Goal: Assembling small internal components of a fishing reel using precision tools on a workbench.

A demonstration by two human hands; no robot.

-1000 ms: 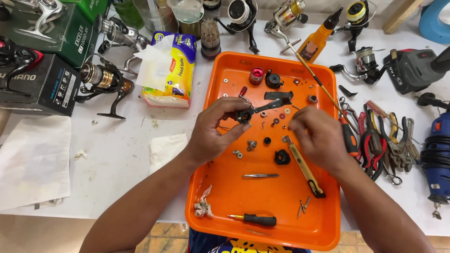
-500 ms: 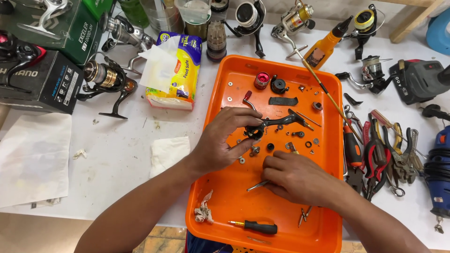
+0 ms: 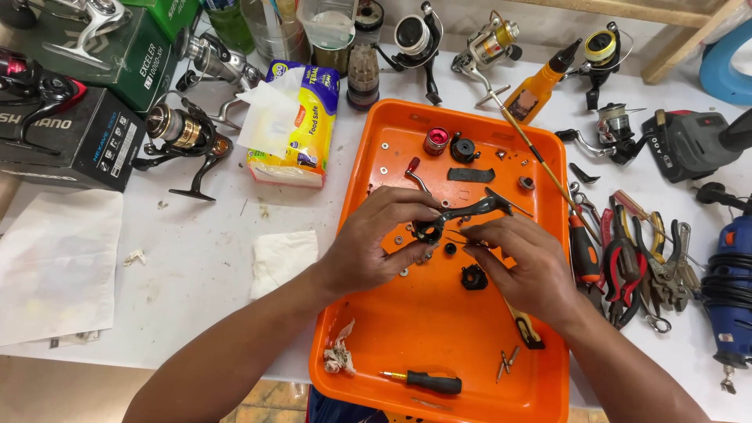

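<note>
Over the orange tray (image 3: 368, 329), my left hand (image 3: 376, 243) grips the black reel body (image 3: 462, 215); my right hand (image 3: 525, 262) pinches thin tweezers (image 3: 470, 244). I judge steady, small movements best.

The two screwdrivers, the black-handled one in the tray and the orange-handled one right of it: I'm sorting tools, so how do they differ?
The black-handled screwdriver lies flat inside the orange tray near its front edge, pointing sideways. The orange-handled screwdriver lies outside the tray on the white table among pliers, pointing away from the person. The black one looks shorter and slimmer. Neither is touched by a hand.
</note>
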